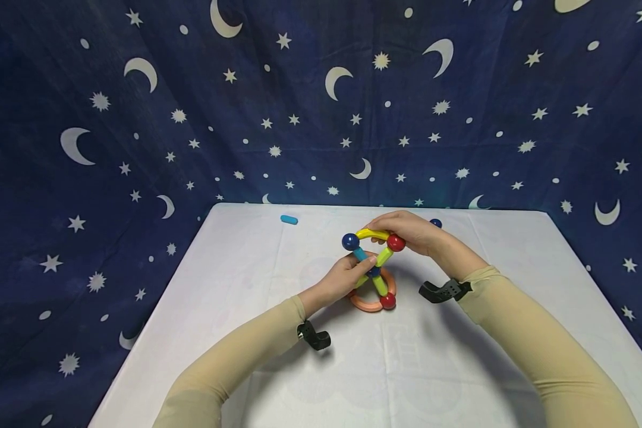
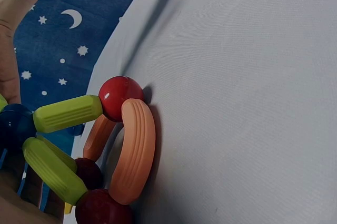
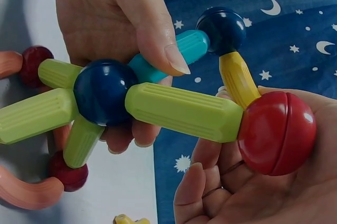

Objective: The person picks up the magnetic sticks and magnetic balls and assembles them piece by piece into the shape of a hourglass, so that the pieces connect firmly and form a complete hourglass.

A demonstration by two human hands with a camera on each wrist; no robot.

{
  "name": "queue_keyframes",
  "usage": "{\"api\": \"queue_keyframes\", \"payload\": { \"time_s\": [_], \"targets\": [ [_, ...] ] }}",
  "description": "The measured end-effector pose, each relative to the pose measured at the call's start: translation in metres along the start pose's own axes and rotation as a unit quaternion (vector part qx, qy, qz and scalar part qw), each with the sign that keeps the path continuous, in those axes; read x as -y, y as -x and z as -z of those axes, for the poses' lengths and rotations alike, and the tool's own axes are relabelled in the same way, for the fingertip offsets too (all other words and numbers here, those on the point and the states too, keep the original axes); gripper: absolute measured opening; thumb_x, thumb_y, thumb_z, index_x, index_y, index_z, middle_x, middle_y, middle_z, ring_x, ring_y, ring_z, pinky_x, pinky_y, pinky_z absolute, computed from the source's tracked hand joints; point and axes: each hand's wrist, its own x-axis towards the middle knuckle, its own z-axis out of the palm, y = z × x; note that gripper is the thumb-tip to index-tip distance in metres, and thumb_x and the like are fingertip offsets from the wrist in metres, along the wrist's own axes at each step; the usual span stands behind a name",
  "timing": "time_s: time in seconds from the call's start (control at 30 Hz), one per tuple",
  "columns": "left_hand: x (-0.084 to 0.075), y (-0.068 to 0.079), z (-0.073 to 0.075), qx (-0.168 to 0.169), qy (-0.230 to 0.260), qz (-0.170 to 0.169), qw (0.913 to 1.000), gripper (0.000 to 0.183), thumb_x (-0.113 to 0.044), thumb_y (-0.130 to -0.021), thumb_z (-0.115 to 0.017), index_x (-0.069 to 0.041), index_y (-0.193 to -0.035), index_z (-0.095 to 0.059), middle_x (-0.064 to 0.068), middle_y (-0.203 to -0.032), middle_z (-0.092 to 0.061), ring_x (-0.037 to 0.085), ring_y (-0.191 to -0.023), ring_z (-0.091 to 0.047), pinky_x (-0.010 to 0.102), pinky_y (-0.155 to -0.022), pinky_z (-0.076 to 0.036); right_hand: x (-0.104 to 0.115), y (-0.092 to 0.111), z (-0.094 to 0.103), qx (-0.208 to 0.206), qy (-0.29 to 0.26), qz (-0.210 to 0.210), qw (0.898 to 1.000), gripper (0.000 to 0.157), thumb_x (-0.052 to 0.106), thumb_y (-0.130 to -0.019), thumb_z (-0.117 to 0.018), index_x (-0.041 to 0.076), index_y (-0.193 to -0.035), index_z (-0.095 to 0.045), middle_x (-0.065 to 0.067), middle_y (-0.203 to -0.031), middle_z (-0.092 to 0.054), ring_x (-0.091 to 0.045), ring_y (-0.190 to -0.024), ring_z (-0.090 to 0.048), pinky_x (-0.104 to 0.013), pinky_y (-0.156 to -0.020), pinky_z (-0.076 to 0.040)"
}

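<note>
A magnetic stick-and-ball structure stands on the table, its hub a dark blue ball (image 3: 105,92). My left hand (image 1: 345,276) grips it near the hub, thumb across a light blue magnetic stick (image 3: 195,45) and fingers behind. Lime-green sticks (image 2: 68,113) run from the hub to red balls (image 2: 120,98) on a base ring of curved orange sticks (image 2: 134,150). At the top, my right hand (image 1: 406,230) pinches a curved yellow magnetic stick (image 1: 373,233). That stick spans a dark blue ball (image 1: 350,241) and a red ball (image 3: 276,133), which sits by the right palm.
A loose light blue stick (image 1: 289,219) lies at the table's back left. Behind the right hand is another dark blue ball (image 1: 436,223). A yellow piece (image 3: 129,219) shows at the right wrist view's bottom edge. A starry cloth (image 1: 299,119) hangs behind the white table (image 1: 321,380).
</note>
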Motion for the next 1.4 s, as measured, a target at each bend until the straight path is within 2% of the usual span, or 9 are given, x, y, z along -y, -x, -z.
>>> {"api": "queue_keyframes", "payload": {
  "time_s": [0.13,0.27,0.4,0.53,0.7,0.87,1.0,1.1,1.4],
  "targets": [
    [0.001,0.000,0.000,0.002,-0.003,0.002,1.0000,0.041,-0.038,-0.108,-0.053,-0.012,-0.137,-0.063,0.003,-0.116,-0.068,0.017,-0.093,-0.056,0.028,-0.075,-0.044,0.000,0.000,0.001,-0.001,0.003,-0.007,1.000,0.043,0.029,-0.101,-0.062,-0.005,-0.128,-0.066,-0.010,-0.102,-0.069,-0.029,-0.099,-0.059,-0.026,-0.077,-0.054],
    [0.004,0.004,0.003,-0.003,-0.035,-0.001,0.9994,0.049,-0.033,-0.104,-0.061,-0.010,-0.147,-0.055,0.006,-0.133,-0.064,0.017,-0.112,-0.059,0.033,-0.094,-0.048,0.000,0.002,0.001,0.003,-0.007,-0.007,1.000,0.043,0.029,-0.101,-0.062,-0.005,-0.127,-0.066,-0.010,-0.102,-0.069,-0.030,-0.098,-0.060,-0.027,-0.077,-0.054],
    [0.010,0.015,0.010,-0.028,-0.120,0.001,0.9924,0.054,-0.032,-0.097,-0.067,-0.010,-0.145,-0.054,0.006,-0.138,-0.059,0.021,-0.129,-0.052,0.042,-0.108,-0.042,0.002,0.003,0.003,0.012,-0.016,-0.008,1.000,0.042,0.028,-0.102,-0.062,-0.006,-0.126,-0.065,-0.012,-0.101,-0.069,-0.029,-0.097,-0.059,-0.028,-0.075,-0.052],
    [0.020,0.026,0.015,-0.053,-0.216,0.011,0.9749,0.046,-0.035,-0.094,-0.071,-0.013,-0.134,-0.061,0.000,-0.128,-0.062,0.020,-0.121,-0.052,0.038,-0.102,-0.045,0.002,0.003,0.005,0.016,-0.014,-0.010,1.000,0.042,0.028,-0.102,-0.062,-0.006,-0.127,-0.064,-0.015,-0.103,-0.068,-0.024,-0.093,-0.059,-0.028,-0.077,-0.052],
    [0.031,0.029,0.015,-0.067,-0.285,0.015,0.9561,0.040,-0.037,-0.092,-0.076,-0.013,-0.124,-0.065,-0.001,-0.110,-0.060,0.017,-0.099,-0.051,0.032,-0.083,-0.045,0.002,0.003,0.006,0.015,-0.020,-0.018,1.000,0.044,0.028,-0.101,-0.062,-0.006,-0.129,-0.063,-0.014,-0.104,-0.068,-0.022,-0.092,-0.060,-0.028,-0.078,-0.052],
    [0.033,0.029,0.015,-0.062,-0.287,0.017,0.9559,0.037,-0.033,-0.094,-0.077,-0.012,-0.122,-0.065,0.000,-0.109,-0.056,0.014,-0.095,-0.052,0.029,-0.081,-0.046,0.000,0.002,0.006,0.017,-0.025,-0.026,0.999,0.047,0.029,-0.102,-0.062,-0.006,-0.133,-0.060,-0.010,-0.102,-0.067,-0.022,-0.094,-0.059,-0.028,-0.076,-0.052],
    [0.033,0.026,0.018,-0.054,-0.274,0.020,0.9601,0.034,-0.030,-0.094,-0.077,-0.011,-0.120,-0.065,0.000,-0.111,-0.055,0.014,-0.096,-0.054,0.028,-0.083,-0.049,-0.003,0.002,0.011,0.011,-0.036,-0.043,0.998,0.049,0.028,-0.103,-0.059,-0.006,-0.138,-0.055,-0.013,-0.105,-0.066,-0.023,-0.093,-0.058,-0.027,-0.076,-0.053],
    [0.033,0.022,0.022,-0.047,-0.282,0.017,0.9581,0.031,-0.030,-0.094,-0.078,-0.013,-0.117,-0.067,-0.001,-0.109,-0.056,0.013,-0.095,-0.054,0.028,-0.082,-0.048,-0.006,0.003,0.015,0.002,-0.044,-0.060,0.997,0.051,0.027,-0.104,-0.057,-0.007,-0.140,-0.051,-0.016,-0.111,-0.065,-0.022,-0.093,-0.059,-0.028,-0.079,-0.055],
    [0.033,0.005,0.041,0.007,-0.311,-0.035,0.9497,0.024,-0.025,-0.094,-0.077,-0.017,-0.116,-0.073,-0.004,-0.106,-0.062,0.013,-0.090,-0.054,0.027,-0.076,-0.046,-0.017,0.018,0.023,-0.020,-0.074,-0.108,0.991,0.053,0.027,-0.104,-0.058,-0.008,-0.143,-0.049,-0.009,-0.106,-0.066,-0.021,-0.095,-0.058,-0.028,-0.085,-0.054]
  ]
}}
